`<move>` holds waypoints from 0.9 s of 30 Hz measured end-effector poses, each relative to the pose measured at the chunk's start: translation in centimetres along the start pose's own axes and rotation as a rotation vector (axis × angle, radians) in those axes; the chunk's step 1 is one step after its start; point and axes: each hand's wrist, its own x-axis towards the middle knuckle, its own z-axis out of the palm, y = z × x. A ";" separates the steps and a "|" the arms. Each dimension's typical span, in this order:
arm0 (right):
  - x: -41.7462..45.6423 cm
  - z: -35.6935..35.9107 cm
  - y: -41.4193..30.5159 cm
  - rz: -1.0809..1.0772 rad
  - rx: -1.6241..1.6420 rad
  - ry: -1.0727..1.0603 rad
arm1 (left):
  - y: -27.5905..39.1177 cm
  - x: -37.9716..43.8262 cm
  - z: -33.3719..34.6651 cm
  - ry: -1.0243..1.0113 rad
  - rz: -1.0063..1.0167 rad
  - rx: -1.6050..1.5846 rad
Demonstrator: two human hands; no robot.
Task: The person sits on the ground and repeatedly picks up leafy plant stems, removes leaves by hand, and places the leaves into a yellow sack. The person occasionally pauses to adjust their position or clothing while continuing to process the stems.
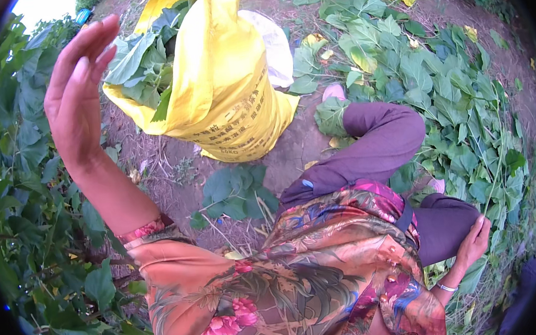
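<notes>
At the left, my left hand (75, 88) is raised beside the mouth of a yellow woven sack (229, 95), its fingers extended and slightly curved, with nothing visible in them. Large green leaves (134, 60) stick out of the sack, which stands on the soil and bears printed writing. My right hand (474, 243), below a bracelet (447, 288), lies against the knee of my purple trousers (447, 229). A long thin stem runs down close to its fingertips; no grip on it shows. The right palm is hidden.
Cut leafy vines (431, 79) with some yellow leaves cover the ground at the right. Dense leafy plants (34, 195) rise along the left. A white sack (270, 47) is behind the yellow one. A leafy cutting (234, 191) lies near my leg.
</notes>
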 end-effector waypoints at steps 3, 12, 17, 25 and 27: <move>0.1 0.4 -0.6 -0.001 0.046 -0.043 | -1.7 -5.2 1.9 -0.636 -0.198 -0.366; -0.2 0.4 -0.1 0.006 0.036 -0.025 | -24.7 -35.9 20.3 -0.123 -1.770 -0.367; -0.2 0.0 0.6 -0.005 0.117 -0.053 | -21.5 -27.0 22.0 -0.420 -1.421 -0.663; 1.9 -2.7 -2.4 -0.013 0.308 -0.184 | -16.3 -8.4 26.9 -0.323 -0.713 -0.579; 2.2 -3.4 -2.5 -0.015 0.302 -0.176 | -13.0 -4.2 31.4 -0.452 -0.504 -0.608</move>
